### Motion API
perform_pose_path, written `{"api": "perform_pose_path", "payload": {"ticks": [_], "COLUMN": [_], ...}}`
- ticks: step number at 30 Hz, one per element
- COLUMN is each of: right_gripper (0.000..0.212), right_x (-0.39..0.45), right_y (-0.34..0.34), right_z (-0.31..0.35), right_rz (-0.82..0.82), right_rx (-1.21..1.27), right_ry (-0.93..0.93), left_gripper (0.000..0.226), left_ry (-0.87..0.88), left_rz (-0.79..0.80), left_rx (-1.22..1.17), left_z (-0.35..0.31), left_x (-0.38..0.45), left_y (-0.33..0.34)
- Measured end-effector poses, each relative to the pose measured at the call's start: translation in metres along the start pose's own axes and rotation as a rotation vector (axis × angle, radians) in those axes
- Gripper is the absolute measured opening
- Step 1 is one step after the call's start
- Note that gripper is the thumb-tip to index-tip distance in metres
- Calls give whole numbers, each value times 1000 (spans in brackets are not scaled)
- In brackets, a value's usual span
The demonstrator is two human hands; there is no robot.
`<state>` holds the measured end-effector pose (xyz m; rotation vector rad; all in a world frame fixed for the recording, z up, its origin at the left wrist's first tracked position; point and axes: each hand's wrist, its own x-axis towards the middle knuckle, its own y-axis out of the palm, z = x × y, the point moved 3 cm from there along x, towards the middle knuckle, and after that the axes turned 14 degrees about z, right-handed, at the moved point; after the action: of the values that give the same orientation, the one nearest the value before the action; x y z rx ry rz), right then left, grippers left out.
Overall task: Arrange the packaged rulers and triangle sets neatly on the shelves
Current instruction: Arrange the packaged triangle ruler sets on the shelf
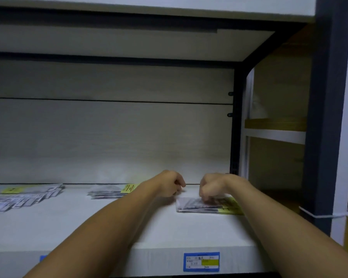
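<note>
On the shelf (109, 227), right side, both hands squared 1 packet stack (207, 205): right hand (213, 187) fingers pinching it, left hand (169, 183) fingers curled beside. Next, probably, aligning edges.

The single head view looked forward and slightly down from close before the shelf (100, 227), into its bay beyond the fingers (204, 197).

I count three piles of packaged rulers and triangle sets on the shelf (100, 223): a spread-out pile at the left (22, 195), a small stack in the middle (111, 190) and a stack at the right (207, 205). Two hands are in view, the left hand (169, 184) and the right hand (213, 186). I see one blue price label (201, 261) on the shelf's front edge.
</note>
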<state>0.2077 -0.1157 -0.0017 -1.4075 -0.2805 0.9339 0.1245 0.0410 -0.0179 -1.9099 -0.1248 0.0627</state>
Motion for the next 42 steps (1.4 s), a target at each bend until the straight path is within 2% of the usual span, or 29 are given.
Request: {"api": "perform_pose_path", "payload": {"ticks": [7,13,20,24,28,32,39,42], "right_gripper": [27,16,27,30,36,33,28,29], "right_x": [-2,10,23,31,36,38,44,43], "right_y": [-18,-11,-24,-24,-25,-25,-12,-11], "right_z": [12,37,79,115,153,179,173,168], "right_rz": [-162,-204,-191,-192,-209,-228,-175,-181], "right_rx": [111,-22,-184,-217,-253,-287,-288,-264], "right_ry": [-160,-186,-176,-181,-154,-149,-117,-92], "left_gripper": [35,29,18,25,19,15,10,18], "left_ry": [-59,-133,-255,-333,-292,-244,-132,-118], "left_rz": [-36,-86,-152,-243,-126,-22,102,156], "left_rx": [110,152,320,415,400,396,357,317], "left_z": [4,29,79,123,167,189,197,193], "left_x": [-8,-28,-64,-87,-95,-95,-87,-90], "left_y": [-12,-19,-59,-82,-88,-89,-82,-80]}}
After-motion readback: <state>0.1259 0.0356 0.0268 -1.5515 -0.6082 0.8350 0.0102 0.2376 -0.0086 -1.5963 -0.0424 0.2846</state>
